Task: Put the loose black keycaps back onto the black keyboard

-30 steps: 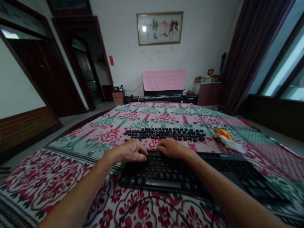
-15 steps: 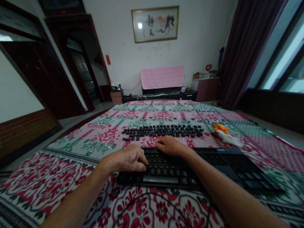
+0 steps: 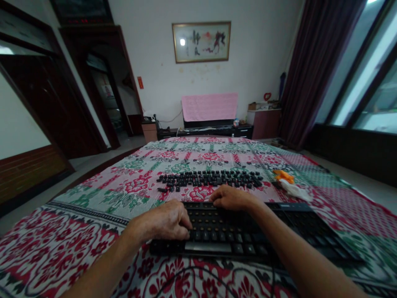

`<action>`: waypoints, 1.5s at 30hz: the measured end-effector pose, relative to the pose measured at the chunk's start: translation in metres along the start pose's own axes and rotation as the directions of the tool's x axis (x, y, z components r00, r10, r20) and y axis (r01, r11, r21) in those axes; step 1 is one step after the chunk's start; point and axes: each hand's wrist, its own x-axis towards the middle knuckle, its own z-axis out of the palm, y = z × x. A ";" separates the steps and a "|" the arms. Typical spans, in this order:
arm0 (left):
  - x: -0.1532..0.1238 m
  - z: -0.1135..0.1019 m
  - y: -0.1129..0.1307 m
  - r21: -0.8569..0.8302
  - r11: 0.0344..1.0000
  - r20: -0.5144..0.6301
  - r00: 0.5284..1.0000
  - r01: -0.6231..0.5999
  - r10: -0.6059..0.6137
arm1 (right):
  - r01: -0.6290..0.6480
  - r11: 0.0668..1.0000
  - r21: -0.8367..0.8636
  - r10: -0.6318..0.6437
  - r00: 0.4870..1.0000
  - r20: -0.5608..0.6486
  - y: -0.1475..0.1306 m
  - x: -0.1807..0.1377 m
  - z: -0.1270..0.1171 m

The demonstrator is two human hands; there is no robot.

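A black computer keyboard [image 3: 207,247] lies on the patterned cloth in front of me. Its lower keys and space bar have caps, while bare key posts show in the upper rows. My left hand [image 3: 169,219] rests on the keyboard's left end with its fingers curled down and closed against it. At the top row, my right hand [image 3: 231,198] has its fingers bent and pinched together; anything between the fingertips is hidden. Just beyond the keyboard, loose black keycaps [image 3: 211,178] are spread in rows on the cloth.
An orange and white crumpled cloth or bag [image 3: 287,184] lies beyond the keyboard at the right. A black cable [image 3: 198,268] curves in front of the keyboard. The patterned cloth [image 3: 102,198] covers the whole surface. Farther back stands a low cabinet with a pink cover [image 3: 209,106].
My right hand has slid a little to the right along the keyboard's top row. The left hand has stayed nearly in place. The whole view has shifted slightly as my head moved.
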 end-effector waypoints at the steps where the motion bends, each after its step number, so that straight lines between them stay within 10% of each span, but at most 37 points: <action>1: 0.000 0.000 -0.001 0.009 1.000 -0.007 1.000 0.008 -0.008 | -0.005 1.000 0.015 0.005 1.000 -0.007 0.002 0.002 0.002; 37: 0.012 -0.002 -0.018 0.190 0.981 -0.109 0.992 -0.045 0.067 | 0.073 0.991 -0.116 -0.116 0.902 -0.415 -0.010 0.041 0.017; 45: 0.013 -0.002 -0.029 0.076 0.997 -0.094 0.995 -0.025 0.032 | 0.306 0.952 0.021 -0.299 0.942 -0.154 -0.031 0.029 0.014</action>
